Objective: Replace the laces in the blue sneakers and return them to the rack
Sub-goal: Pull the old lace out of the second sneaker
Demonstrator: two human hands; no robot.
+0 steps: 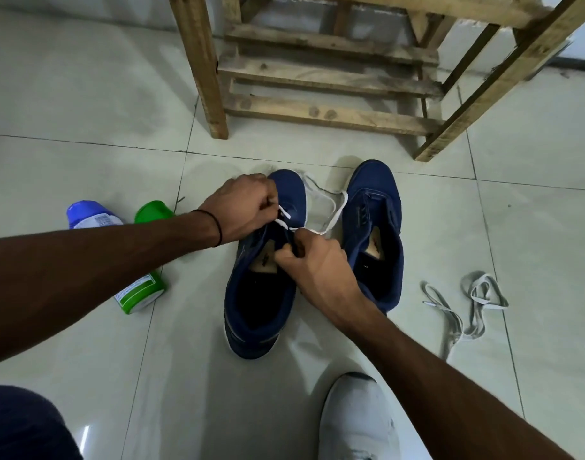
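Your left hand (248, 207) is pinched on one end of the white lace (331, 214) above the left blue sneaker (261, 287), and your right hand (314, 267) grips the lace at the eyelet edge of that same shoe. From your right fingers the lace loops out across the floor between the two shoes. Beside it, the right blue sneaker (374, 234) stands unlaced, toe pointing toward the wooden rack (321, 78), which rises just beyond both shoes. All of it rests on a glossy pale tiled floor (85, 127) with dark grout lines. A grey lace (467, 310) lies tangled to your right, and two plastic bottles, one blue-capped (92, 215) and one green (142, 290), lie under your left forearm. Your white shoe (354, 419) shows at the bottom edge.
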